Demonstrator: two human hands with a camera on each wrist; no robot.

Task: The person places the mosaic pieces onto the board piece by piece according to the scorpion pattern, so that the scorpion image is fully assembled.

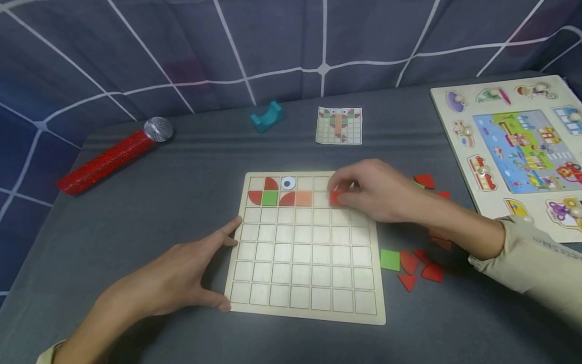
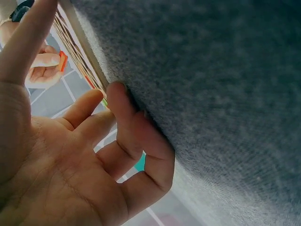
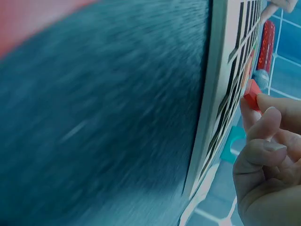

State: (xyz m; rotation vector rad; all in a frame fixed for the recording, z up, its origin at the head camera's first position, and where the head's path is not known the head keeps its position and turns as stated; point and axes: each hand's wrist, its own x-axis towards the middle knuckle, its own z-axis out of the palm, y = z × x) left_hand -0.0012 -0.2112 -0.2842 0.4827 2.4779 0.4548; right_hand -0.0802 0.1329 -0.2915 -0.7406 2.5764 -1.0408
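Note:
A pale wooden grid board (image 1: 302,273) lies flat on the grey surface. Its top rows hold red quarter-circle pieces (image 1: 271,183), a green square (image 1: 270,197), an orange square (image 1: 303,198) and a round eye piece (image 1: 288,183). Over the upper right cells, my right hand (image 1: 379,194) pinches a small red piece (image 3: 252,94) between thumb and fingertips; its full outline is partly hidden. My left hand (image 1: 182,278) touches the board's left edge, thumb at the near corner and fingers spread farther up.
Loose red pieces (image 1: 408,263) and a green square (image 1: 390,259) lie right of the board, some under my right forearm. Behind stand a small pattern card (image 1: 339,134) and a teal holder (image 1: 267,117). A red microphone (image 1: 113,155) lies left, a picture puzzle (image 1: 459,146) right.

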